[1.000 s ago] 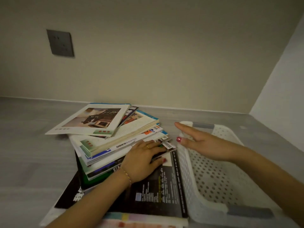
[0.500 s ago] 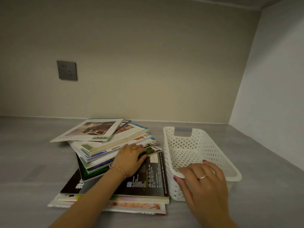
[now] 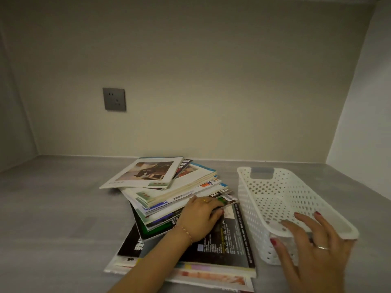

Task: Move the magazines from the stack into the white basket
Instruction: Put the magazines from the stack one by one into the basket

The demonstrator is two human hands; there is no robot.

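A messy stack of magazines (image 3: 169, 187) lies on the grey floor, fanned out, with a white-covered one on top and a large black one (image 3: 228, 242) near the bottom. My left hand (image 3: 201, 218) rests flat on the stack's right side, fingers spread over the magazine edges. The white perforated basket (image 3: 281, 193) stands just right of the stack and holds nothing. My right hand (image 3: 311, 244) grips the basket's near end, fingers curled over the rim.
A beige wall with a grey socket (image 3: 114, 99) stands behind. A white wall (image 3: 364, 115) closes the right side. Grey floor (image 3: 53, 208) spreads left of the stack.
My right hand came down from above the basket onto its near rim. The view pulled back and up. My left hand stayed on the stack.
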